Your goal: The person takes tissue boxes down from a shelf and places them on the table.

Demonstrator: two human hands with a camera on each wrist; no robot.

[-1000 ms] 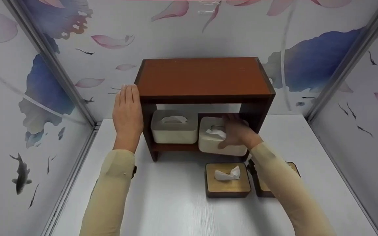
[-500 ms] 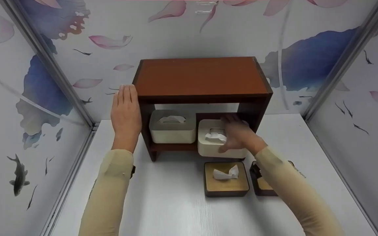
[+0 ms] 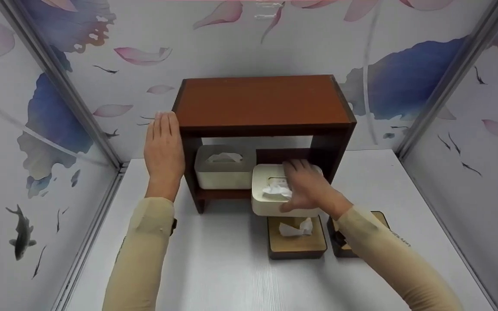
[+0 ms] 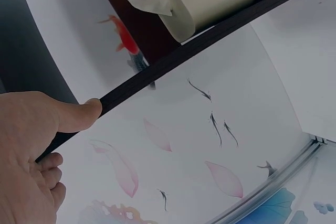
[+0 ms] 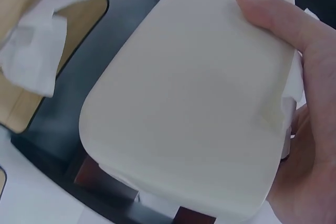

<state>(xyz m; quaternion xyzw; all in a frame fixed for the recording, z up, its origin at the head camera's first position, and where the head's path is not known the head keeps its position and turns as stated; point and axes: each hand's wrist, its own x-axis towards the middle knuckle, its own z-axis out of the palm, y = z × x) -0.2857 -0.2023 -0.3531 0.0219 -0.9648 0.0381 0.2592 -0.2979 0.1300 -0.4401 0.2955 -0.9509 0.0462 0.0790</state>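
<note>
A brown wooden shelf [image 3: 262, 101] stands against the back wall. My left hand [image 3: 164, 157] holds its left side panel; in the left wrist view, the thumb [image 4: 79, 116] lies on the panel's dark edge, with curled fingers below. My right hand [image 3: 309, 188] grips a cream tissue box [image 3: 270, 207], thumb on its front face and fingers over the far part of the top. That box hangs in front of the shelf's right half, tissue sticking out. Another cream tissue box [image 3: 224, 179] sits on the left of the shelf board.
On the white table [image 3: 214, 268], a wood-topped dark tissue box [image 3: 297, 246] stands just below the held box. A second one [image 3: 378, 216] to its right is partly hidden by my right sleeve. Patterned panels [image 3: 275, 52] enclose the table at the back and sides.
My right hand has drawn the cream tissue box forward and slightly left, out of the shelf's right half and over the back of the wood-topped box. The left hand stays on the panel.
</note>
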